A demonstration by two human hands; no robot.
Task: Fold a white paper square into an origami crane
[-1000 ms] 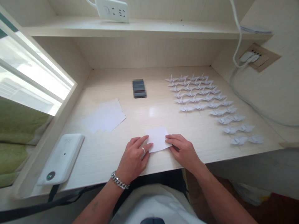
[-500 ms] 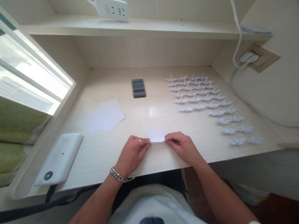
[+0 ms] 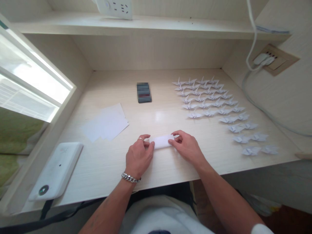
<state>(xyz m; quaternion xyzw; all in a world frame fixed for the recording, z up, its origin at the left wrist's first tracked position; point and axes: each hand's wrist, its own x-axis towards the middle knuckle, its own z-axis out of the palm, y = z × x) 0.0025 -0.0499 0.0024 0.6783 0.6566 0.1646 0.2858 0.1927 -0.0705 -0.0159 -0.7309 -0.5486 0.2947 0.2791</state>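
Note:
A white sheet of paper (image 3: 161, 142), folded into a narrow strip, lies near the front of the desk between my hands. My left hand (image 3: 140, 152) grips its left end, thumb on top and fingers curled behind the far edge. At the right end, my right hand (image 3: 186, 146) pinches the strip between thumb and fingers. Several folded paper cranes (image 3: 209, 97) stand in rows on the right side of the desk. To the left lies a loose spread of white paper sheets (image 3: 107, 123).
A dark, blurred-out object (image 3: 144, 92) lies toward the back of the desk (image 3: 109, 84). At the left front is a white power bank (image 3: 58, 170) with a dark strap. A power strip (image 3: 115, 8) sits on the shelf; a cable (image 3: 260, 110) runs down the right wall.
The paper has gone from a wider sheet with its near edge raised to a narrow folded strip. My fingers have shifted to its far edge, thumbs on top. The camera view has shifted slightly.

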